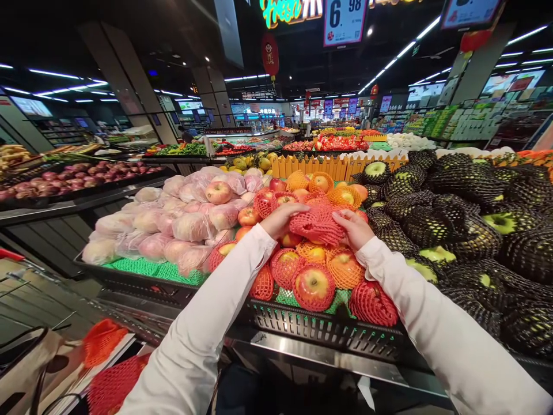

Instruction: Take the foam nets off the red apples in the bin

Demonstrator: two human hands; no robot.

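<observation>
A red foam fruit net [317,223] is stretched between my two hands above the pile of apples. My left hand [283,219] grips its left side, the fingers partly hidden behind the mesh. On the right side, my right hand [354,228] pinches the net between thumb and fingers. Whether an apple is inside this net I cannot tell. Just below lie apples in red and orange foam nets, among them a red-yellow apple [314,283] at the front. They rest in a black slotted crate [324,329] lined with green mesh.
Bagged pale pink apples [190,222] fill the left of the display. Green fruits in black foam nets [444,202] are heaped at the right. A low orange fence [311,167] stands behind. A shopping cart [38,288] with bags and red netting is at lower left.
</observation>
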